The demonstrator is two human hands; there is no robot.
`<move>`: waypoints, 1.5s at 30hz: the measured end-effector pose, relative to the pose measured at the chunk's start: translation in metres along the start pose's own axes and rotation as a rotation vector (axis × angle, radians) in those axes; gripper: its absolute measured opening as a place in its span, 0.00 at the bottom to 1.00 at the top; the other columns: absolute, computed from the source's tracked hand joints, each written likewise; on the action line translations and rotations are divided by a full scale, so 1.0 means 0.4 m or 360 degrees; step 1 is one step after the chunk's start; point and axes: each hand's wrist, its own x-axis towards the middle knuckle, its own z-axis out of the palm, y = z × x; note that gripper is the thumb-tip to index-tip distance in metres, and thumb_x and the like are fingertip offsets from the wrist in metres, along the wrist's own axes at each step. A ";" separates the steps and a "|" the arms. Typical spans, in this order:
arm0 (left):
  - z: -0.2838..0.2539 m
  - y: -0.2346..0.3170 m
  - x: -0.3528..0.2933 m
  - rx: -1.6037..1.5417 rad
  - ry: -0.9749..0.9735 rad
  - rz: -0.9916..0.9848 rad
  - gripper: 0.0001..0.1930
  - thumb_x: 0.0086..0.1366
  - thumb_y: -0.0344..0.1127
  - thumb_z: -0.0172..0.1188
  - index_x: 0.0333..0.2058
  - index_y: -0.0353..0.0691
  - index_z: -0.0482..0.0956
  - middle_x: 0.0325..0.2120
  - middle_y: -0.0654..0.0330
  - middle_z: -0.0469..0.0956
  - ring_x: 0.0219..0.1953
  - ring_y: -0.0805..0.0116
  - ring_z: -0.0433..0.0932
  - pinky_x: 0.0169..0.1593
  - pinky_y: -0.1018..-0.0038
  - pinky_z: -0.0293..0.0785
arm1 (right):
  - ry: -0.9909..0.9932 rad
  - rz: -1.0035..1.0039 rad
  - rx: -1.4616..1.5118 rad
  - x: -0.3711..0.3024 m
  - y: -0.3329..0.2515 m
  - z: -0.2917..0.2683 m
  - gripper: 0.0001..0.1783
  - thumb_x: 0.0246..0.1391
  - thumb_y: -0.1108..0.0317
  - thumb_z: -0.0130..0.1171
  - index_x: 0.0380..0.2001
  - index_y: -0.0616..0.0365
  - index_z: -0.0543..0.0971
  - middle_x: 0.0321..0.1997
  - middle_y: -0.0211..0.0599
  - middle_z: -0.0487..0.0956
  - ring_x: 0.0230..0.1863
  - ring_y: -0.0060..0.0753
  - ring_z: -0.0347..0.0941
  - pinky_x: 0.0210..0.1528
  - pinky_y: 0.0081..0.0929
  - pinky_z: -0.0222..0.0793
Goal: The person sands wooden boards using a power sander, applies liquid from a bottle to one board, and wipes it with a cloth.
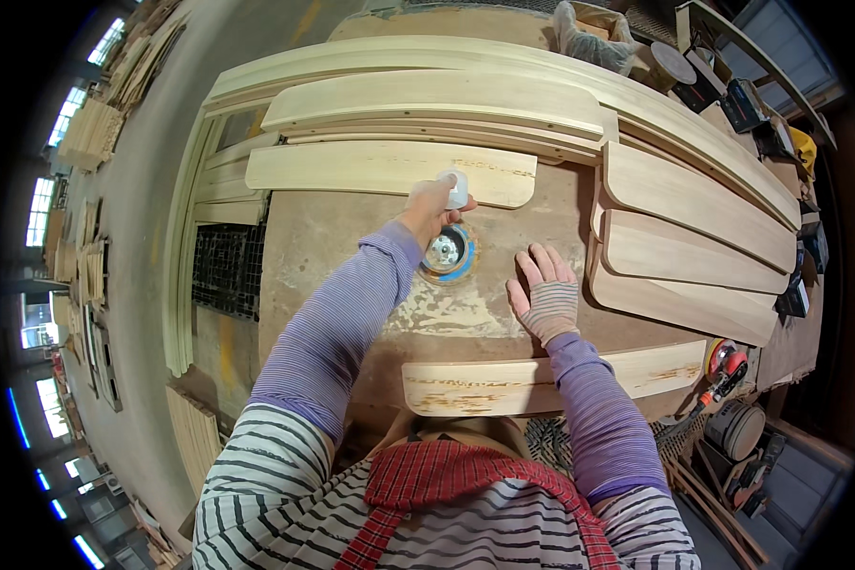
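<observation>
My left hand (pixel 429 205) is closed round a small whitish, semi-clear plastic piece (pixel 457 189), whose exact kind I cannot make out. It is held at the front edge of a pale board (pixel 351 169), which has brown marks toward its right end. Just below that hand stands a round, open tin (pixel 446 252) with blue on its rim and something pale and shiny inside. My right hand (pixel 547 293), in a striped fingerless glove, rests on the table (pixel 351 252) with fingers spread and nothing in it. Under my right forearm lies another board (pixel 475 388) with brown streaks.
Stacked rounded boards (pixel 693 204) fan out on the right, and long boards (pixel 427 100) lie along the back. A red-and-black sander (pixel 725 370) sits at the right front corner. A plastic-lined box (pixel 594 38) stands at the back right. Pale smears mark the tabletop.
</observation>
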 end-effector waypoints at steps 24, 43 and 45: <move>-0.146 0.009 0.027 -0.0052 0.0139 0.0029 0.19 0.74 0.40 0.48 0.53 0.29 0.69 0.33 0.45 0.82 0.26 0.64 0.82 0.16 0.79 0.68 | -0.0022 0.0003 -0.0035 0.006 -0.009 -0.005 0.29 0.49 0.54 0.63 0.55 0.48 0.76 0.64 0.40 0.71 0.66 0.49 0.63 0.63 0.51 0.60; -0.260 0.021 0.041 -0.0033 0.0224 0.0131 0.19 0.72 0.41 0.51 0.49 0.29 0.71 0.26 0.50 0.81 0.18 0.70 0.77 0.14 0.80 0.67 | 0.0000 -0.0007 -0.0021 0.009 -0.016 -0.013 0.28 0.49 0.56 0.64 0.54 0.50 0.76 0.63 0.42 0.71 0.65 0.50 0.64 0.63 0.51 0.60; -0.275 0.013 0.052 0.0043 0.0222 0.0130 0.19 0.73 0.42 0.50 0.50 0.29 0.71 0.26 0.51 0.81 0.19 0.70 0.78 0.13 0.81 0.66 | -0.0011 -0.0005 -0.0001 0.008 -0.015 -0.008 0.28 0.49 0.56 0.64 0.54 0.50 0.76 0.64 0.42 0.71 0.65 0.50 0.64 0.63 0.51 0.60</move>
